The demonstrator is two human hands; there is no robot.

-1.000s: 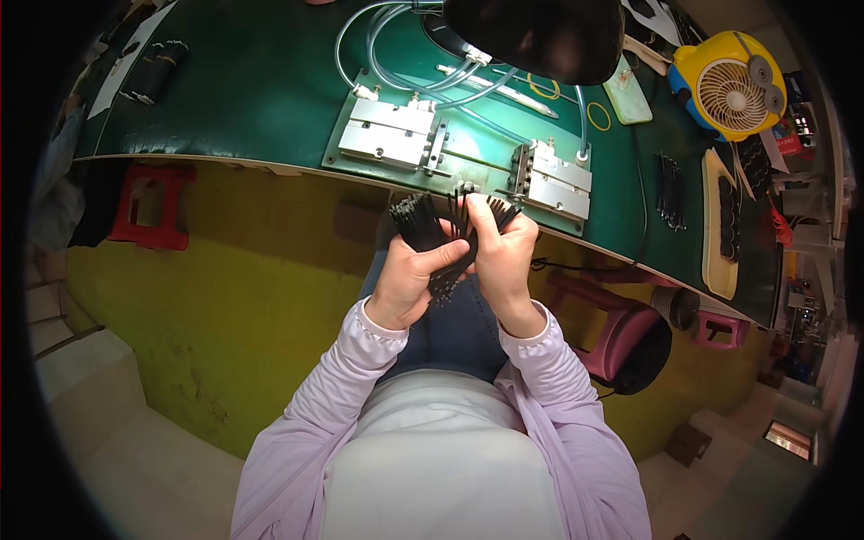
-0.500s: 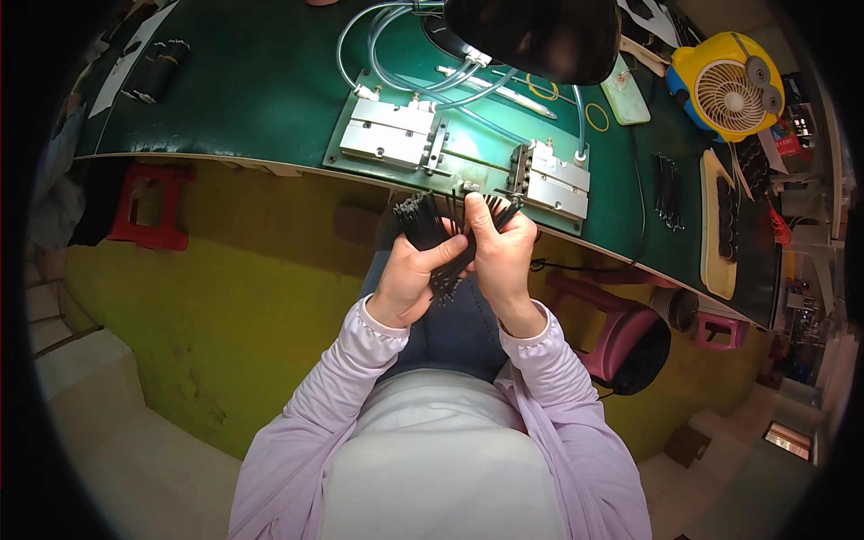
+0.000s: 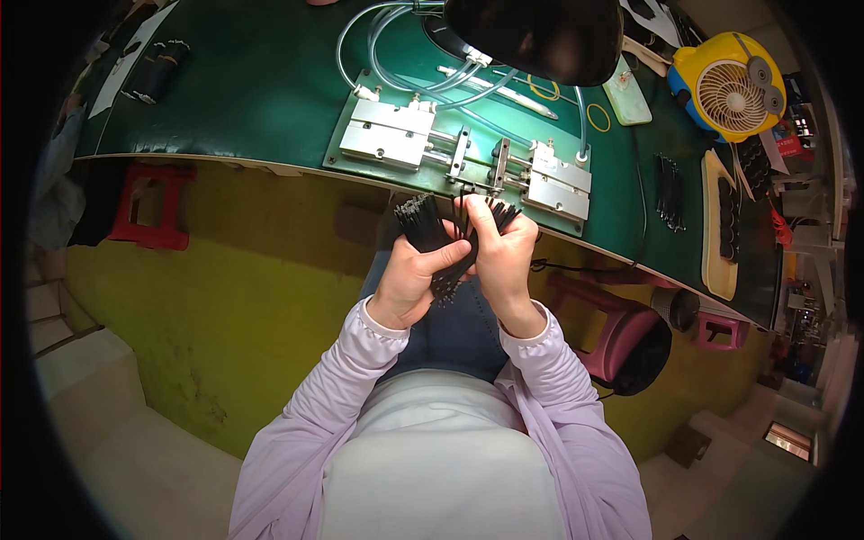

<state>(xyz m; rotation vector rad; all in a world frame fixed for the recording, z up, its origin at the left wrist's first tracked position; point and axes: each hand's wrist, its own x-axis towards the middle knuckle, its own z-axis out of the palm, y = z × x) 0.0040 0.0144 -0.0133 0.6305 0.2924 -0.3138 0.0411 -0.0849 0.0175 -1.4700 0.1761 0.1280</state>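
Note:
My left hand [image 3: 409, 281] is closed round a thick bundle of thin black wires [image 3: 419, 216] with pale, silvery tips. Beside it, my right hand [image 3: 502, 256] is also closed on black wires [image 3: 504, 214], its thumb and forefinger pinching near the upper ends. The lower wire ends fan out below my hands. Right in front of my fingertips, at the table's edge, is a metal pneumatic fixture with a left block [image 3: 385, 133] and a right block [image 3: 558, 184]. Their rods and end plates stand close together in the middle. Whether a wire touches the fixture is hidden by my fingers.
A dark lamp head [image 3: 535, 36] hangs over the green table [image 3: 243, 90]. Clear air hoses [image 3: 373, 40] loop behind the fixture. To the right are a yellow fan [image 3: 731, 90], another wire bundle [image 3: 668, 193] and a cream tray [image 3: 717, 279]. Below stands a red stool [image 3: 148, 207].
The fixture's two end plates have slid inward toward each other on their rods. My right thumb and forefinger have shifted slightly; both hands keep hold of the wires.

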